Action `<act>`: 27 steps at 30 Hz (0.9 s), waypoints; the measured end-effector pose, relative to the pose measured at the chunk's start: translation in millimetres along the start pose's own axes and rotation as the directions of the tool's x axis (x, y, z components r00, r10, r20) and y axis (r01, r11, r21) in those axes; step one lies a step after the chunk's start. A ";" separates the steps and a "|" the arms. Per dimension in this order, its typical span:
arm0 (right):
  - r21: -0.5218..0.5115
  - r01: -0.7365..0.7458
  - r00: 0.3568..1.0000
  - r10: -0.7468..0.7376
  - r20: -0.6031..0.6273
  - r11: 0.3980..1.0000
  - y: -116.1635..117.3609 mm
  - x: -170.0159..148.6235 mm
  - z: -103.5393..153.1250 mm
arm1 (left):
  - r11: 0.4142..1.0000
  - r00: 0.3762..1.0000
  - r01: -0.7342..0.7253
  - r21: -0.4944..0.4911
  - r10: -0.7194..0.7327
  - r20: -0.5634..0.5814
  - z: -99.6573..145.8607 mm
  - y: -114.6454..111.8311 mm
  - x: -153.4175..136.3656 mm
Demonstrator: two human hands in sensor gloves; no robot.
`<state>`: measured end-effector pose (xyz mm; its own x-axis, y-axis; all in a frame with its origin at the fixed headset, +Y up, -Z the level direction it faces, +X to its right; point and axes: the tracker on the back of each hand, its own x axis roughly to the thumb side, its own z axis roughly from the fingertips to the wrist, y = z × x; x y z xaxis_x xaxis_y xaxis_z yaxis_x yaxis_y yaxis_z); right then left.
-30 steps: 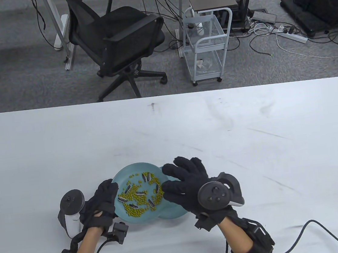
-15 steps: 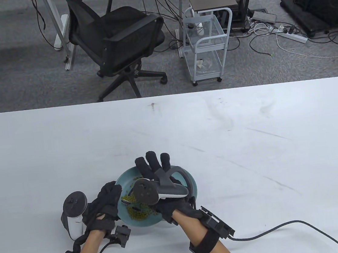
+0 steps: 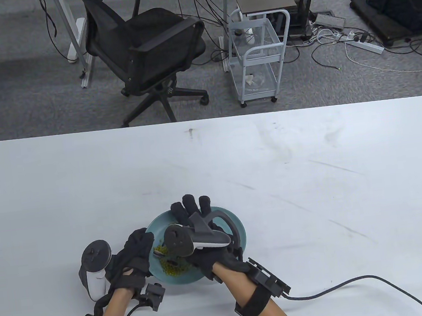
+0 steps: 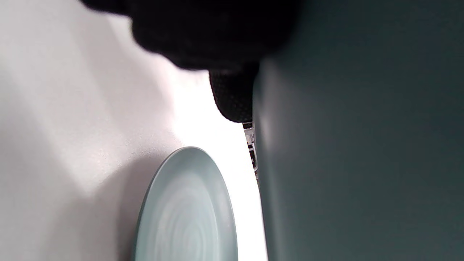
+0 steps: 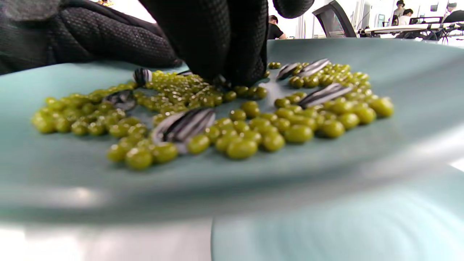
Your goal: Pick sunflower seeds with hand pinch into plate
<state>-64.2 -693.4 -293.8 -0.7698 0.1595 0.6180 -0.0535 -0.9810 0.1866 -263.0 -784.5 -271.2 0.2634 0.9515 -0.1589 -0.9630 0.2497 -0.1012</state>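
We see the right hand (image 3: 205, 242) reaching over the upper plate (image 3: 238, 231), its fingers (image 5: 232, 47) pressed together tip-down among green beans (image 5: 253, 130) and striped sunflower seeds (image 5: 185, 125); whether a seed sits between them we cannot tell. The left hand (image 3: 132, 256) grips that plate's left rim, fingers (image 4: 233, 94) against its underside. A second plate (image 4: 188, 210) lies on the white surface (image 3: 312, 177) just below the first, partly under it.
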 end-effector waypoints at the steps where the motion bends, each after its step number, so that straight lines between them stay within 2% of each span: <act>1: 0.001 0.003 1.000 -0.003 -0.006 1.000 -0.2 0.0 -1.1 | 1.000 1.000 -0.005 0.001 0.005 0.000 -0.2 0.1 0.2; 15: 0.003 -0.061 0.997 0.061 -0.039 0.998 3.2 0.2 -2.9 | 1.000 1.000 0.006 -0.012 -0.006 0.012 -2.5 -3.1 0.8; 20: -0.031 -0.075 0.997 0.074 -0.038 0.997 0.9 1.3 -1.1 | 1.000 1.000 0.006 0.005 -0.006 0.010 -2.5 -1.5 0.4; 27: -0.097 -0.007 0.998 0.002 -0.060 0.995 -14.1 -5.4 10.3 | 1.000 1.000 -0.003 0.016 0.003 0.003 -2.6 0.4 -0.3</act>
<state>-52.7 -679.3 -291.9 -0.8065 0.1511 0.5716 -0.1090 -0.9882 0.1073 -263.3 -785.1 -273.7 0.2602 0.9528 -0.1562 -0.9646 0.2494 -0.0854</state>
